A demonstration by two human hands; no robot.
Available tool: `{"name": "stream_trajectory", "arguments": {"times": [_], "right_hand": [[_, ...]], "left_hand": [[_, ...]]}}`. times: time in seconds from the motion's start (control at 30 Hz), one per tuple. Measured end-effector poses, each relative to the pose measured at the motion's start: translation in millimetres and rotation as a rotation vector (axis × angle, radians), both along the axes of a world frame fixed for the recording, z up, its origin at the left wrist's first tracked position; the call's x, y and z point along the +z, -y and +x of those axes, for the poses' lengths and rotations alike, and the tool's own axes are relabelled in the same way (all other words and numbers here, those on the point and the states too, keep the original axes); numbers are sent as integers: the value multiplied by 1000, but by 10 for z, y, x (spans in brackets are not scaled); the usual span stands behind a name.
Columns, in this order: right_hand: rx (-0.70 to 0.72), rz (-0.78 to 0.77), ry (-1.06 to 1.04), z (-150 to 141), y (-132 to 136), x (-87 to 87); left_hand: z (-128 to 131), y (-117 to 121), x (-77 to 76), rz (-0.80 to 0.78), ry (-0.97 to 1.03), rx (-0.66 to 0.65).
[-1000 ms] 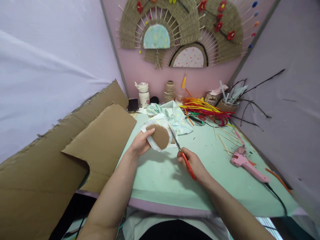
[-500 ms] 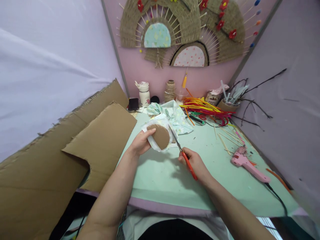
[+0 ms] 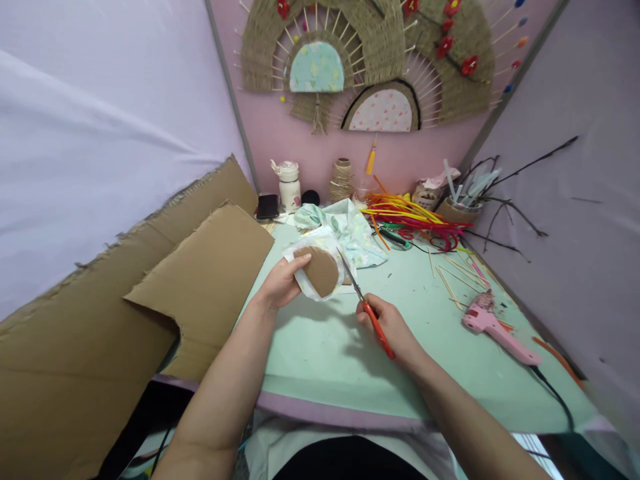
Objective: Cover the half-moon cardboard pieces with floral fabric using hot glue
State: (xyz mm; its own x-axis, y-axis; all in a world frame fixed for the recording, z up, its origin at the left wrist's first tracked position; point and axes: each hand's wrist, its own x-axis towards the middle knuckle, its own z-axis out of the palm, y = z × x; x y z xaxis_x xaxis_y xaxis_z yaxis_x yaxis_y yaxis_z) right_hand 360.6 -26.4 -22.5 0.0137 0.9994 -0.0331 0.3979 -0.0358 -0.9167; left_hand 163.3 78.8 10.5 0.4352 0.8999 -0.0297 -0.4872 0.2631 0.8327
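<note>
My left hand (image 3: 283, 283) pinches a rounded cardboard piece (image 3: 321, 273), thumb on top, together with the pale fabric (image 3: 306, 285) that sticks out around its edge. In my right hand (image 3: 387, 320) is a pair of scissors (image 3: 374, 325) with red handles. Their blades point up and away, by the right edge of the fabric; whether they touch it I cannot tell. Behind the piece lies a crumpled floral cloth (image 3: 357, 233) in light green and white.
Large cardboard sheets (image 3: 210, 267) lean at the left. A pink glue gun (image 3: 500, 330) with a cord and thin sticks (image 3: 450, 287) lie on the right. Colourful pipe cleaners (image 3: 410, 217), a twine spool (image 3: 341, 181), a white bottle (image 3: 289, 187) and a pot with branches (image 3: 459, 210) stand along the back.
Both hands keep nearly the same pose, with the piece and scissors hardly moved. The whole view has shifted slightly.
</note>
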Motion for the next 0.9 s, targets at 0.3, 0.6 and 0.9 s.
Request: {"name": "stream_trajectory", "arguments": {"times": [0.3, 0.6, 0.9], "right_hand": [[8, -26, -4, -19, 16, 57], [-28, 1, 5, 5, -2, -12], [13, -24, 52, 70, -48, 40]], "left_hand": [[-3, 20, 15, 0, -54, -30], [-14, 3, -10, 6, -74, -41], [-21, -11, -9, 37, -85, -26]]}}
